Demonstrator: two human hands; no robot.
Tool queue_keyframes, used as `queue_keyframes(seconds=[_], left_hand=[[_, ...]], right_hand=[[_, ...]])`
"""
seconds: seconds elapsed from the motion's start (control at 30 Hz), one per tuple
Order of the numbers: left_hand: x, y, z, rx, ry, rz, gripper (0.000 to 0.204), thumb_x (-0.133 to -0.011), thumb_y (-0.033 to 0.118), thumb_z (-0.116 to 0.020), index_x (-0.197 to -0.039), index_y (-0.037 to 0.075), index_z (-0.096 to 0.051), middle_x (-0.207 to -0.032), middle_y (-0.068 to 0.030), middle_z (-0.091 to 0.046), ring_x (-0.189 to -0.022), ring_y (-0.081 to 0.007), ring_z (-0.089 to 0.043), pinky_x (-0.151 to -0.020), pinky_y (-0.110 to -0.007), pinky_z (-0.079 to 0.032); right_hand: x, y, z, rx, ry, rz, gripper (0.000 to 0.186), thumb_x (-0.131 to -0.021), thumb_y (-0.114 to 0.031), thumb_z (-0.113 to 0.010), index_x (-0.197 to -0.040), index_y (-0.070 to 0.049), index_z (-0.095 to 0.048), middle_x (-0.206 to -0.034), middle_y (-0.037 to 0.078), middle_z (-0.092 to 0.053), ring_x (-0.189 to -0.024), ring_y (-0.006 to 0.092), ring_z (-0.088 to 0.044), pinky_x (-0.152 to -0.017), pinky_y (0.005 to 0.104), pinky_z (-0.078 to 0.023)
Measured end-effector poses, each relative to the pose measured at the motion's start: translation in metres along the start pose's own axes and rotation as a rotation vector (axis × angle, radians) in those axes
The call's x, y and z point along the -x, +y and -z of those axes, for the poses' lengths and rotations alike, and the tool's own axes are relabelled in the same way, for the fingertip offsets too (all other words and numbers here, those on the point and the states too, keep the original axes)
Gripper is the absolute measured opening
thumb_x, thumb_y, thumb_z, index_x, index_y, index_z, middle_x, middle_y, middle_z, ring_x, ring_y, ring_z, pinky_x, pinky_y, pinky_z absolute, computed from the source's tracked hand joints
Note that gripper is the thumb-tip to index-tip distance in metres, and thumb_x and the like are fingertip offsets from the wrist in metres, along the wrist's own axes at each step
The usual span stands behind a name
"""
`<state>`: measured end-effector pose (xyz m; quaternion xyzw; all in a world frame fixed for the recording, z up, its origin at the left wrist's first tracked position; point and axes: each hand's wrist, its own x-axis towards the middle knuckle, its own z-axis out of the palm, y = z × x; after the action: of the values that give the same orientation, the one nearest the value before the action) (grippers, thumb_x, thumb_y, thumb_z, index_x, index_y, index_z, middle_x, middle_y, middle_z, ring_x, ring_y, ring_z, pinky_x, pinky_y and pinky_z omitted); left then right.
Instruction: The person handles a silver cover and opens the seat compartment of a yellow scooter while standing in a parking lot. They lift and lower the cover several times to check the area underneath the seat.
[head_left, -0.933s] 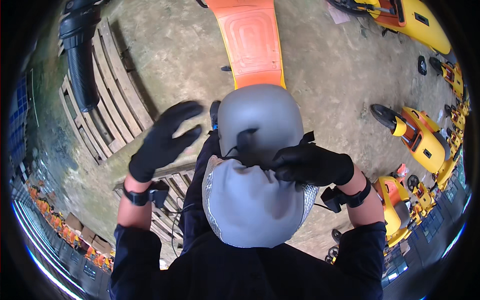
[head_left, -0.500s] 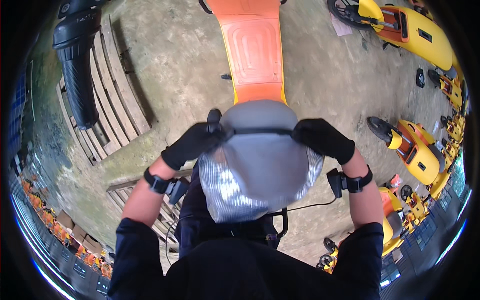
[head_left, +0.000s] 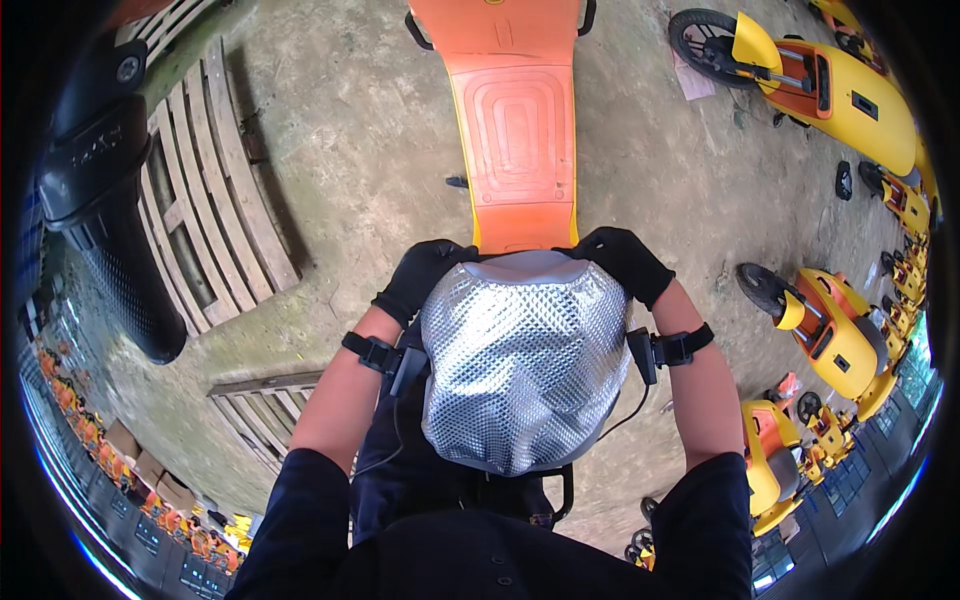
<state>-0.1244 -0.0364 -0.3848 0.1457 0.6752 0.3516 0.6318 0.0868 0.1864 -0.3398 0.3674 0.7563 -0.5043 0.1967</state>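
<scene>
A silver quilted seat cover (head_left: 525, 370) lies over the scooter seat in front of my body, with a strip of grey (head_left: 528, 266) showing along its far edge. At the far left corner of the cover, my gloved left hand (head_left: 425, 275) has its fingers closed on the edge. Likewise, the fingers of my gloved right hand (head_left: 625, 265) are curled over the far right corner. Just beyond both hands begins the orange footboard (head_left: 520, 130) of the scooter. The cover hides most of the seat beneath it.
A black handlebar grip (head_left: 125, 275) juts in at the left. Below it on the concrete floor lies a wooden pallet (head_left: 215, 180), with another pallet (head_left: 260, 405) nearer me. Yellow scooters (head_left: 830, 330) stand along the right. Thin cables hang from my wrist straps.
The cover's far edge, earlier pulled up with its grey underside showing, is now down over the seat's front, silver side up. My hands have come closer together and slightly forward.
</scene>
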Motion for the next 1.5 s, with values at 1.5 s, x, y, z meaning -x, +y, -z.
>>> queue_keyframes(seconds=[1.5], left_hand=[[0.075, -0.059, -0.010, -0.295, 0.068, -0.124, 0.033, -0.092, 0.030, -0.047, -0.087, 0.001, -0.062, -0.074, -0.0061, -0.062, -0.068, -0.0103, -0.056, -0.062, -0.028, -0.043]], right_hand=[[0.106, 0.016, -0.023, 0.029, 0.069, 0.214, 0.023, -0.083, -0.018, -0.049, -0.100, -0.003, -0.053, -0.087, 0.017, -0.059, -0.085, 0.0351, -0.057, -0.071, 0.0359, -0.046]])
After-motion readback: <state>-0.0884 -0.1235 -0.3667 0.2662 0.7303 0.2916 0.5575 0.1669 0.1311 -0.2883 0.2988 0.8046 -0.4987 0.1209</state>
